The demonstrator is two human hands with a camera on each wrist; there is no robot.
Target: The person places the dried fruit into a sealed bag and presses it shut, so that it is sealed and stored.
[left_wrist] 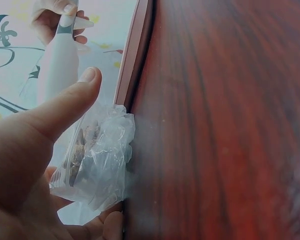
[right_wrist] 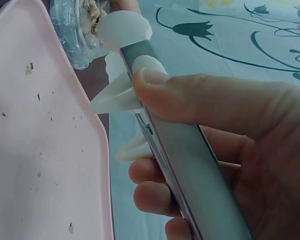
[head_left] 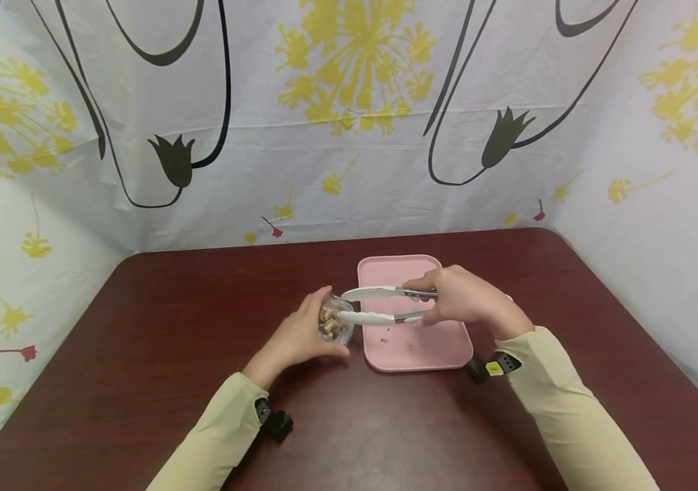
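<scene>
My left hand [head_left: 296,334] holds a small clear plastic container [left_wrist: 107,165] on the table, fingers at its far side and thumb at its near side. Brown, lumpy pieces that look like walnuts [head_left: 328,326] lie inside it. With my right hand [head_left: 465,300] I grip metal tongs [right_wrist: 177,155] with white tips, thumb on one arm and fingers curled round the other. The two white tips stand apart over the container's right side, nothing visibly pinched between them. Beneath the right hand lies a pink tray [head_left: 416,351], just right of the container.
A few small dark crumbs [right_wrist: 29,68] are scattered on the tray. The dark red wooden table [head_left: 202,307] ends at a patterned cloth [head_left: 349,170] hanging behind it and at the sides. Each wrist carries a black strapped device [head_left: 275,419].
</scene>
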